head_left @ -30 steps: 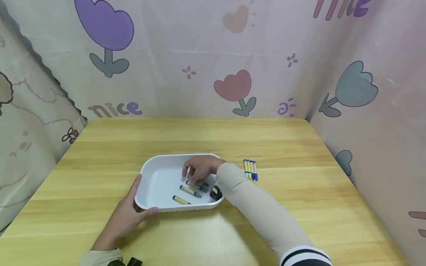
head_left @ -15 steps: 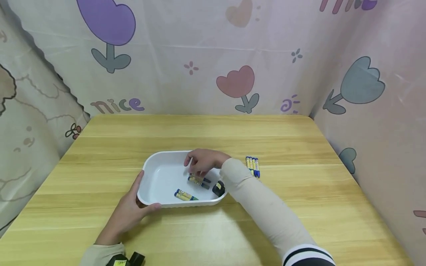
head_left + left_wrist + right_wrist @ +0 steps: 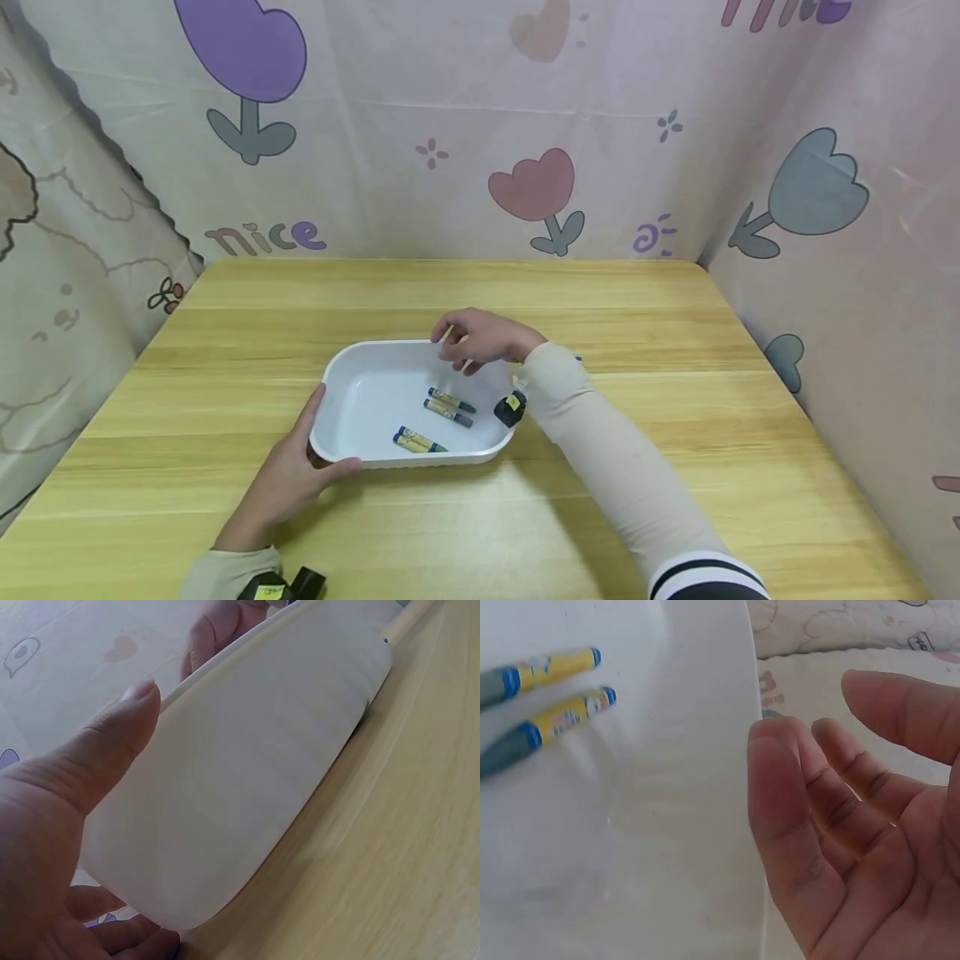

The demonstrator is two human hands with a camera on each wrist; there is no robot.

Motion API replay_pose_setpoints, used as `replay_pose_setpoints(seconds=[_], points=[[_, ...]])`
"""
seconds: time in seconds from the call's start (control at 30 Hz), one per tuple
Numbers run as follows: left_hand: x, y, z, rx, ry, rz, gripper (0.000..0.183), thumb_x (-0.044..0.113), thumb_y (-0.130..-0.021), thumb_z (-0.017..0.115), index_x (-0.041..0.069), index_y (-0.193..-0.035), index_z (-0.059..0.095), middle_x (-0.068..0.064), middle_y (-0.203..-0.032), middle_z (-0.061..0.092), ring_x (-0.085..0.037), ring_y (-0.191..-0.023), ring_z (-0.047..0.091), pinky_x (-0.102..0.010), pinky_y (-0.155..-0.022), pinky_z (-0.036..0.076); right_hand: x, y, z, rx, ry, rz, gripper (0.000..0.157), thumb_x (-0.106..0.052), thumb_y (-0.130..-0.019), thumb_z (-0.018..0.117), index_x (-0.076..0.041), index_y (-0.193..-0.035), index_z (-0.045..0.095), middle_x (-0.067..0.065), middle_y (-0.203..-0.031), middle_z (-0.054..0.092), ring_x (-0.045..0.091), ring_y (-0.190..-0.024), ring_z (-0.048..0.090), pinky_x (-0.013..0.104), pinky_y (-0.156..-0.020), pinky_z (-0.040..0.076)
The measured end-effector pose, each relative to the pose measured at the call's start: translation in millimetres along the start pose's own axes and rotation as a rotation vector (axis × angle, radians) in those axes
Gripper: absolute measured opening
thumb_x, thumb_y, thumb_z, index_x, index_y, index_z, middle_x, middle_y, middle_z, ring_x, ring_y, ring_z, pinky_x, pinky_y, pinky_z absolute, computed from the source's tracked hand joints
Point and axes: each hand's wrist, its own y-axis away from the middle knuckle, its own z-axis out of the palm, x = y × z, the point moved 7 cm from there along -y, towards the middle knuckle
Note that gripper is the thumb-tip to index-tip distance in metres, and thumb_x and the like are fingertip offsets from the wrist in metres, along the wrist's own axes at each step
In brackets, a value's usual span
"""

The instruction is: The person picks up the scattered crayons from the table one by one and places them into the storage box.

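While your left hand (image 3: pixel 288 475) grips the tray (image 3: pixel 360 400), your right hand (image 3: pixel 487 336) hangs empty above it, loosely bent; inside, four crayons (image 3: pixel 448 413) lie in two pairs, so pairing looks done, none left single.

Head view evenly bright; soft shadow beside tray (image 3: pixel 367 404), pale glare on table (image 3: pixel 438 537); left-wrist view dimmer.
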Motion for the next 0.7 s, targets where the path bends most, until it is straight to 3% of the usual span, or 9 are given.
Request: replay_pose_setpoints(seconds=[0.2, 0.37, 0.7], points=[[0.3, -0.1, 0.4, -0.003, 0.018, 0.0, 0.117, 0.033, -0.078, 0.082, 0.013, -0.157, -0.002, -0.034, -0.149, 0.028, -0.048, -0.125, 0.043, -0.064, -0.099, 0.033, 9, 10, -19.6, 0.076, -0.027, 0.017, 0.034, -0.011, -0.095, 0.062, -0.002, -0.127, 0.055, 0.015, -0.106, 0.06, 0.035, -0.094, 0.064, 0.035, -0.072, 0.057], [1.2, 0.2, -0.5, -0.001, 0.021, 0.0, 0.117, 0.033, -0.078, 0.082, 0.014, -0.157, -0.002, -0.033, -0.148, 0.03, -0.047, -0.124, 0.045, -0.064, -0.099, 0.033, 21, 21, -36.9, 0.128, -0.052, 0.036, 0.029, -0.01, -0.095, 0.062, -0.005, -0.122, 0.056, 0.016, -0.107, 0.06, 0.031, -0.089, 0.063, 0.036, -0.072, 0.057], [-2.3, -0.2, 0.1, 0.003, 0.023, 0.009, 0.117, 0.033, -0.077, 0.082, 0.014, -0.157, -0.002, -0.033, -0.149, 0.029, -0.047, -0.124, 0.044, -0.065, -0.099, 0.031, 50, 43, -63.1, 0.198, -0.107, 0.06, 0.033, -0.009, -0.095, 0.059, 0.001, -0.126, 0.052, 0.019, -0.107, 0.057, 0.029, -0.086, 0.06, 0.05, -0.082, 0.053]])
